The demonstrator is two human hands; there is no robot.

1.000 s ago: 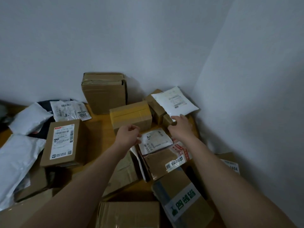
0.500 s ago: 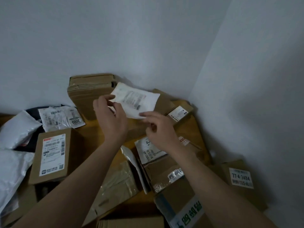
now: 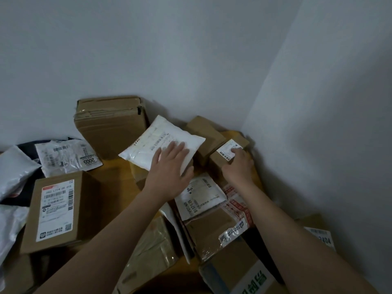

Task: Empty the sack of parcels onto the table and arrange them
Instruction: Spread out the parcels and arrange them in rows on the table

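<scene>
Seen from above, both bare arms reaching toward the far corner of a wooden table (image 3: 115, 179) crowded with parcels. Left hand (image 3: 169, 166) laid flat, fingers (image 3: 177, 149) straight and spread, pressing down on a white padded mailer (image 3: 152, 143) now resting atop a small cardboard box (image 3: 137, 174); half a second earlier held up in the air between both hands, a second earlier lying farther right on the boxes in the corner. Right hand (image 3: 238, 165) now released from the mailer, fingers curled around the near edge of a small labelled box (image 3: 228, 154) just right of the mailer, apparently gripping it. Beyond the left fingers, a tall brown carton (image 3: 110, 126) standing against the wall. Below the right fingers, a flat white labelled packet (image 3: 199, 196) on a taped box (image 3: 214, 230). Far left of the left fingers, a box with a large shipping label (image 3: 57, 209), a clear bag marked 2005 (image 3: 67, 157) and white poly bags (image 3: 14, 168). No sack visible; parcels already out on the table. Judged from this: mailer just re-placed on its new spot, arranging under way, small box likely next to be shifted.
</scene>
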